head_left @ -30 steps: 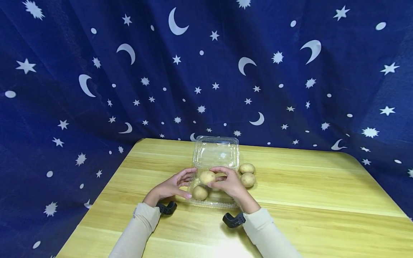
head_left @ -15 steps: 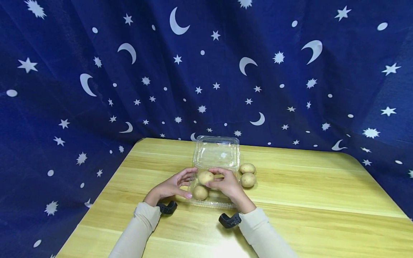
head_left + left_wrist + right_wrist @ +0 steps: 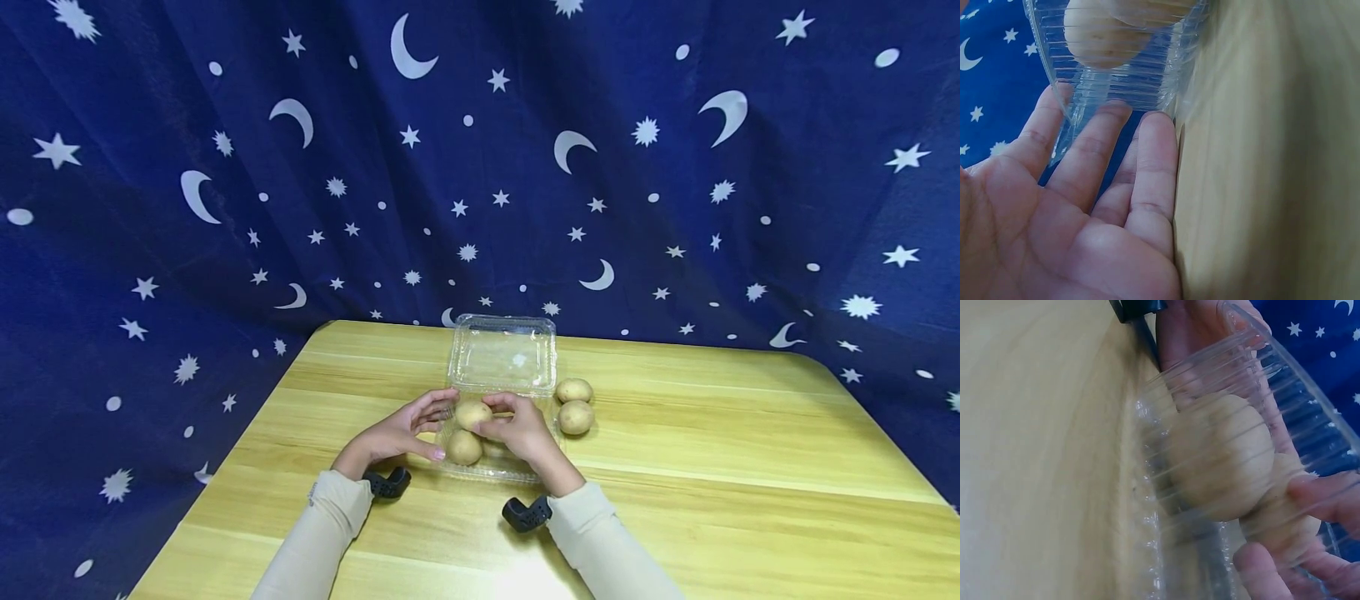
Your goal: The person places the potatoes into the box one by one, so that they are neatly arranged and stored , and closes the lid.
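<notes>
A clear plastic clamshell box [image 3: 504, 477] lies on the table with its lid [image 3: 504, 358] folded back. One potato [image 3: 464, 448] rests at the near left of the box. Just behind it, my right hand [image 3: 521, 427] grips a second potato [image 3: 473, 412] between thumb and fingers, inside the box; the right wrist view shows this potato [image 3: 1282, 515] close against the other. My left hand [image 3: 401, 431] is at the box's left side, fingers extended. In the left wrist view its fingertips [image 3: 1159, 125] touch the ribbed box wall [image 3: 1116, 94].
Two more potatoes, a farther one [image 3: 574, 390] and a nearer one [image 3: 576, 417], sit on the wooden table [image 3: 712, 467] beside the box's right side. A blue curtain [image 3: 510, 167] with stars and moons hangs behind the table.
My right hand has moved a little left and lower with its potato, bringing it nearer the left side of the box. The left hand has stayed in place.
</notes>
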Demonstrator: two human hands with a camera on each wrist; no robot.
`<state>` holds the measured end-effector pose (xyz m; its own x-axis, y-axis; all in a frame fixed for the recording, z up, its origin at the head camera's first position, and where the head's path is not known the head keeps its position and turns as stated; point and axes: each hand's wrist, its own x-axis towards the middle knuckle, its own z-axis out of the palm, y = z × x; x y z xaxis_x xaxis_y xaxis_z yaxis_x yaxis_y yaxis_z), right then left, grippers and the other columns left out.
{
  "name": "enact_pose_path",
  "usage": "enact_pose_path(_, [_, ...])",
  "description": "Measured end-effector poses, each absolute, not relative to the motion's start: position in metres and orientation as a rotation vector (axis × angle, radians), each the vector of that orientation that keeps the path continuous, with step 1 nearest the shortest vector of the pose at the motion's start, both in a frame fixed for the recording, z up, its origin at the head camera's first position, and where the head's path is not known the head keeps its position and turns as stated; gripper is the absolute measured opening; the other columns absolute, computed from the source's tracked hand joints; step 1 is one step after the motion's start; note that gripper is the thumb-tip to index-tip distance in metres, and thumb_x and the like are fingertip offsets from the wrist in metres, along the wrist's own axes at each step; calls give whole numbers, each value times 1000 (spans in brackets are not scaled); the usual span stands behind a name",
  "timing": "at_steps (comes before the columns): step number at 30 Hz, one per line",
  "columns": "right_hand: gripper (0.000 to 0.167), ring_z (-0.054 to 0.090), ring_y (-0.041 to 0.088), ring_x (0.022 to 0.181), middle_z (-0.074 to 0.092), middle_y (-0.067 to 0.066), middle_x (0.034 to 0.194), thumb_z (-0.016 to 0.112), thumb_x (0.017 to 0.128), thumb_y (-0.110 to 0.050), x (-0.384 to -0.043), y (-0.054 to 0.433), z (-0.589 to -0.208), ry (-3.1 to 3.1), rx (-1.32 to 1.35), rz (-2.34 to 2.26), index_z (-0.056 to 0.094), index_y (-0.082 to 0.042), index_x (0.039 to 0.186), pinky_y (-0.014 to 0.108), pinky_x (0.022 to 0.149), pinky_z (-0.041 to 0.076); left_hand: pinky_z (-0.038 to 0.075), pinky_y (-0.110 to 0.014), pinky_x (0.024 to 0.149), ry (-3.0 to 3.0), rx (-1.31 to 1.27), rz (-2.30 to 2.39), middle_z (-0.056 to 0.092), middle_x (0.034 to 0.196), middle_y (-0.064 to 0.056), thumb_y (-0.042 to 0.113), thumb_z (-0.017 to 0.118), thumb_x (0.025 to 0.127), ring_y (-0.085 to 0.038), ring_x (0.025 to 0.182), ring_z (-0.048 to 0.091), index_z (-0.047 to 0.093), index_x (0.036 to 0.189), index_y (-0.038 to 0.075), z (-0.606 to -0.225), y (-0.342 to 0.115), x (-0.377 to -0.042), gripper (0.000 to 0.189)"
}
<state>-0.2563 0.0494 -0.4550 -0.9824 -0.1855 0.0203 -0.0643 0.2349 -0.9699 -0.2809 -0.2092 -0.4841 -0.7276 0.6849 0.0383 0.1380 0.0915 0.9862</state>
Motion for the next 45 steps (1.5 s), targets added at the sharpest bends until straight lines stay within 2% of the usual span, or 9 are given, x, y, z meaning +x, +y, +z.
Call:
enact_pose_path(9, [43, 73, 42, 109, 72, 23, 119, 83, 88, 3, -258, 48, -456, 2390, -249, -1839, 68, 12, 127, 44, 92, 63, 28, -61, 126, 1939, 817, 1681, 22, 174, -30, 21, 89, 93, -50, 158, 23, 20, 168, -5, -483, -210, -280, 106])
enact_pose_path(18, [36, 72, 38, 106, 73, 23, 112, 78, 90, 4, -260, 48, -459, 2410, -319, -1796, 69, 14, 123, 47, 97, 60, 29, -59, 126, 1936, 825, 1691, 23, 173, -31, 24, 90, 92, -51, 158, 23, 21, 168, -6, -482, -210, -281, 107])
enact_pose_path(27, [38, 74, 30, 98, 72, 23, 110, 77, 89, 5, -260, 49, -459, 2406, -347, -1772, 68, 14, 125, 39, 88, 61, 32, -53, 126, 1933, 847, 1705, 24, 172, -33, 26, 91, 91, -52, 158, 22, 22, 166, -8, -484, -209, -282, 108])
enact_pose_path(32, [40, 73, 34, 102, 72, 25, 115, 76, 89, 3, -258, 51, -457, 2387, -351, -1764, 67, 14, 127, 42, 91, 61, 31, -55, 126, 1928, 850, 1698, 22, 173, -34, 24, 90, 92, -52, 158, 21, 21, 167, -8, -485, -209, -283, 107])
enact_pose_path(37, [38, 74, 39, 106, 72, 25, 118, 75, 89, 3, -256, 53, -455, 2393, -330, -1754, 69, 13, 126, 44, 92, 61, 33, -48, 126, 1929, 848, 1694, 22, 172, -34, 24, 90, 93, -52, 158, 23, 21, 167, -8, -485, -208, -282, 106])
enact_pose_path(41, [36, 74, 36, 102, 74, 21, 116, 76, 90, 4, -254, 55, -451, 2434, -324, -1726, 70, 10, 125, 46, 91, 62, 35, -45, 125, 1930, 847, 1697, 23, 172, -34, 24, 90, 92, -52, 157, 23, 21, 167, -9, -483, -208, -280, 107])
enact_pose_path(45, [38, 73, 34, 102, 73, 21, 118, 76, 91, 2, -252, 59, -445, 2421, -369, -1716, 69, 10, 127, 45, 91, 61, 33, -50, 125, 1937, 848, 1693, 22, 172, -34, 24, 90, 92, -52, 158, 23, 21, 166, -9, -483, -209, -280, 107])
